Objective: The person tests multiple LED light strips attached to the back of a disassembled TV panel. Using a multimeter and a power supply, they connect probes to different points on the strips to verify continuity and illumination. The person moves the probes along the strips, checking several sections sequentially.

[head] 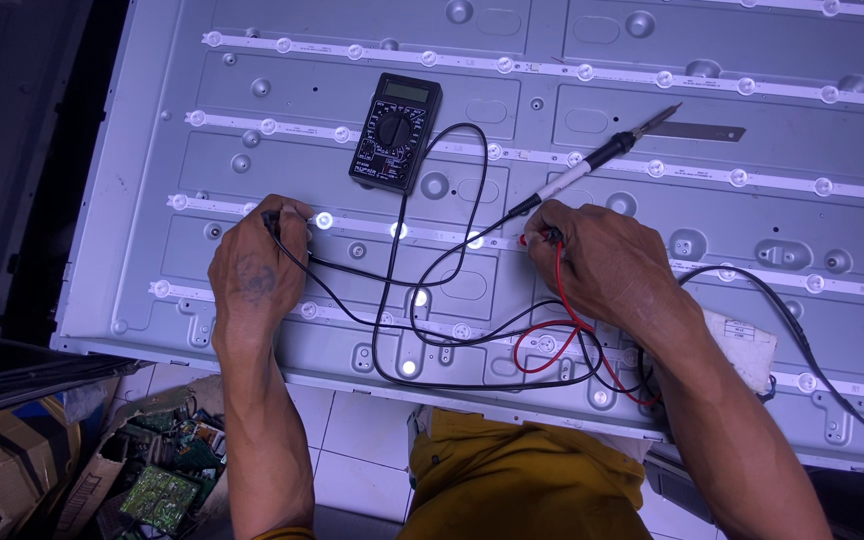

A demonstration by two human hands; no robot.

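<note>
A large grey metal backlight panel (pixel 652 60) lies flat with several white LED strips across it. My left hand (pixel 252 275) pinches a black test probe (pixel 274 222) against the third LED strip (pixel 432 238), where several LEDs glow. My right hand (pixel 602 265) presses a red test probe (pixel 530 239) on the same strip, and a soldering iron (pixel 592 165) rests across that hand, its tip pointing up right. Black and red leads (pixel 472 330) loop over the panel to a black multimeter (pixel 396 131) lying above the hands.
A flat metal blade (pixel 704 131) lies near the iron's tip. A black cable (pixel 802 340) trails off to the right. Below the panel edge sit a cardboard box of green circuit boards (pixel 157 470), white floor tiles (pixel 352 440) and my yellow clothing (pixel 522 480).
</note>
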